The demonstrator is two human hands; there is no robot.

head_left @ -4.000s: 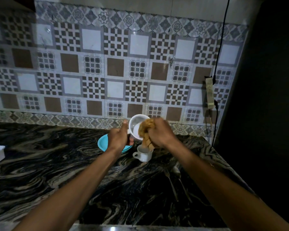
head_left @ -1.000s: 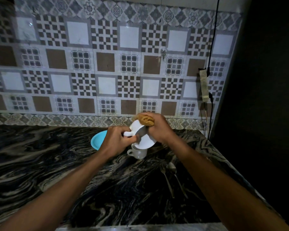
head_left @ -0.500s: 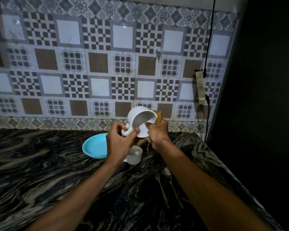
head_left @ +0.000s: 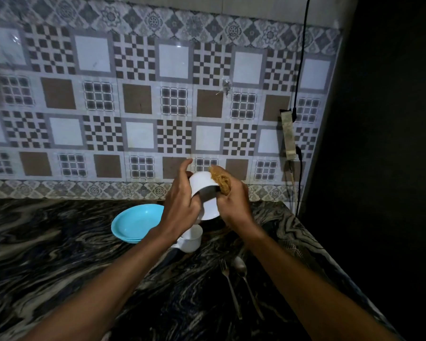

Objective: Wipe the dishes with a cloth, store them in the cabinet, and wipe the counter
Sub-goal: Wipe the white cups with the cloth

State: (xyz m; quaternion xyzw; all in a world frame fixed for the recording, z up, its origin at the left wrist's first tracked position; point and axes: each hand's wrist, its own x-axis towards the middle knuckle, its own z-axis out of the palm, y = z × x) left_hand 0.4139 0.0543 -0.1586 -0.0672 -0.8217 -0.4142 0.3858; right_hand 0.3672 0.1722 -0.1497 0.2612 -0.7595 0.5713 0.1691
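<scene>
The white cup [head_left: 203,187] is held up in the air above the second cup [head_left: 191,238], which stands on the counter [head_left: 59,254] directly below it. The left hand [head_left: 180,207] wraps the held cup's left side, its fingers curled round the wall with the forefinger lifted and slightly apart at the top; whether it has the handle I cannot tell, since the palm hides that side. The right hand [head_left: 234,203] pinches the brown cloth [head_left: 221,180] against the cup's right rim, thumb and fingers closed on the bunched fabric. Behind the cup, between the two hands, shows a white round surface, perhaps a saucer [head_left: 209,207], though that is unclear. The cup looks like glazed ceramic: light enough for one hand, rigid, smooth and likely slick if damp, and it would chip or break if dropped on the stone counter or knocked on the second cup below. The safest hold seems to be a full wrap round the body or a finger through the handle, not the rim alone, while the soft cloth does the rubbing and folds easily into the bowl. Left of the second cup lie the blue plates [head_left: 135,222], stacked and touching it or nearly so; they look like light plastic, less fragile. To the right and nearer the person lie a fork [head_left: 229,286] and a spoon [head_left: 244,279] side by side, thin and flat, best picked up by the handles.
</scene>
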